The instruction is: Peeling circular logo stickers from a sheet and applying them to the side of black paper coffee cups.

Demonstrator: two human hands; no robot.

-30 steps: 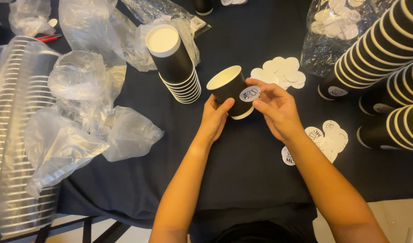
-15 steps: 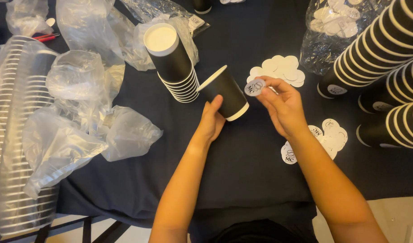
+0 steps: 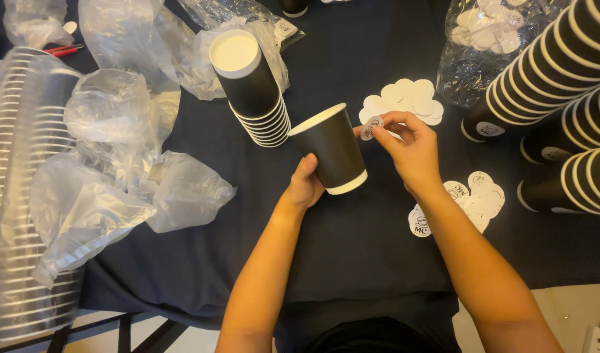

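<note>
The left hand (image 3: 304, 186) grips one black paper cup (image 3: 333, 151) around its lower wall, fingers closed on it, holding it tilted above the middle of the dark table (image 3: 352, 248). The right hand (image 3: 408, 147) pinches one round white sticker (image 3: 370, 127) between thumb and fingertips, just beside the cup's rim. One upright stack of black cups (image 3: 251, 85) stands behind the held cup. Two loose heaps of stickers lie on the table: a blank heap (image 3: 408, 98) toward the far edge and a printed heap (image 3: 473, 199) beside the right forearm. Three lying rows of cups (image 3: 548, 72) fill the right edge. Crumpled clear bags (image 3: 117, 163) cover the left side.
</note>
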